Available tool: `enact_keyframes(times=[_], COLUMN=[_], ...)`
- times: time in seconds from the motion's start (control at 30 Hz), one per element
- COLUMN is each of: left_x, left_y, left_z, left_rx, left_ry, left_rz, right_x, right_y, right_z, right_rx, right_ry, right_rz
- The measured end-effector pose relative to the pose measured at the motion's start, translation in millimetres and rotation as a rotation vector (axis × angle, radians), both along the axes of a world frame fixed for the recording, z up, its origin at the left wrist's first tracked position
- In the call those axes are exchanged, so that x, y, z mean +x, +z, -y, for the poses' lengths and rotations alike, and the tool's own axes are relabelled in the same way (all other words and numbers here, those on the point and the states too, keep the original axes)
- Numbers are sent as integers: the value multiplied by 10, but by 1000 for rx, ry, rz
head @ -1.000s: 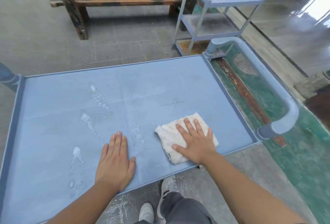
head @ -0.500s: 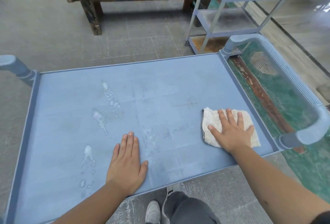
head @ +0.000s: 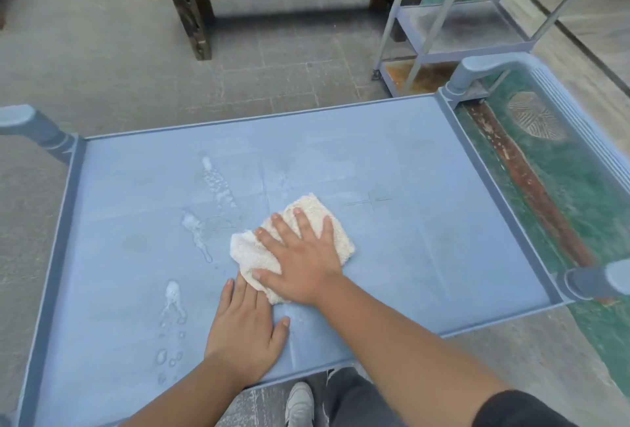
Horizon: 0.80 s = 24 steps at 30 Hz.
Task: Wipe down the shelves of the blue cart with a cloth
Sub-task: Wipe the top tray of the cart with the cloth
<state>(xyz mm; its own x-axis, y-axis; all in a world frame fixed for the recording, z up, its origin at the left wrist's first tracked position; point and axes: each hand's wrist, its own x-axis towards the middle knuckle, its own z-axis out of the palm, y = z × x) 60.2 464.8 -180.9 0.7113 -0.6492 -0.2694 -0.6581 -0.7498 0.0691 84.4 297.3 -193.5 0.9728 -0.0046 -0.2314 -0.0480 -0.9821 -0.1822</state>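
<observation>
Cloth nearly on the wet streaks, hands crowding.

Foamy droplets [head: 204, 222] sit left on the blue cart's top shelf [head: 426, 239]; the left hand [head: 243, 327] lies flat, fingertips touching the cloth [head: 300, 242] under the spread, pressing right hand [head: 301, 263]. The cloth may bunch against those fingers and skip streaks.

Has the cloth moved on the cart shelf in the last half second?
Yes. The cloth slid left under the right hand, away from the shelf's right rim, toward the wet streaks and the left hand.
</observation>
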Motion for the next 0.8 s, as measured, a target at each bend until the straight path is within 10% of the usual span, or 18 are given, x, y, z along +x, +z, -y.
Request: enact_keyframes(times=[0.43, 0.8], left_x=[-15, 254], left_y=[-59, 144], left_z=[6, -264], left_rx=[-76, -201], left_ry=[39, 109], left_rz=[9, -147], right_x=[-377, -378], right_y=[136, 129], right_z=[2307, 2233], right_rx=[-104, -156], right_ry=[-455, -475], right_rz=[-10, -93])
